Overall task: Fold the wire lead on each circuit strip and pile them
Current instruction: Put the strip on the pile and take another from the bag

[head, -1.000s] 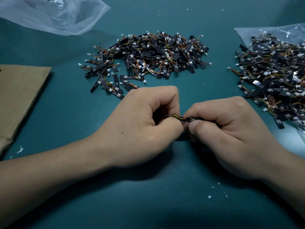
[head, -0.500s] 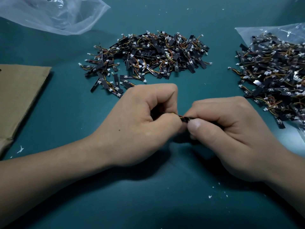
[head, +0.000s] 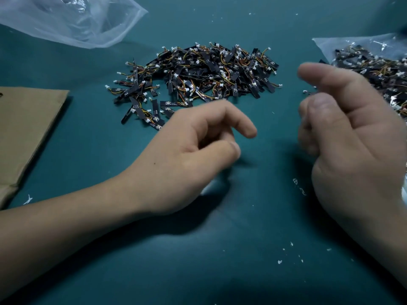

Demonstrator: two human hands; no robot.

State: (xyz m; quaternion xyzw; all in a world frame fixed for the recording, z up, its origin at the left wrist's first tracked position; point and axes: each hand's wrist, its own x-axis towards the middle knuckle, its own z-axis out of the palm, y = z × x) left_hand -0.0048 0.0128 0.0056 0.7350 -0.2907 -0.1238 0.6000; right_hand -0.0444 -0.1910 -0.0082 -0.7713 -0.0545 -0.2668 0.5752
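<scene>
A heap of black circuit strips (head: 198,78) with orange and yellow wire leads and white plugs lies at the middle back of the teal mat. A second heap of strips (head: 374,71) sits at the right on a clear plastic bag (head: 352,45). My left hand (head: 187,159) hovers in front of the middle heap, its fingers loosely curled, and I see nothing in it. My right hand (head: 348,137) is raised beside the right heap, blurred, thumb and fingers apart and empty. No strip shows between the hands.
A crumpled clear plastic bag (head: 72,20) lies at the back left. A brown cardboard sheet (head: 26,124) covers the left edge of the mat. Small white scraps (head: 279,261) dot the teal mat (head: 220,249) near me.
Both hands were pinching one strip together at the centre. They have let go and moved apart, the right hand swinging toward the right heap. The strip is out of sight.
</scene>
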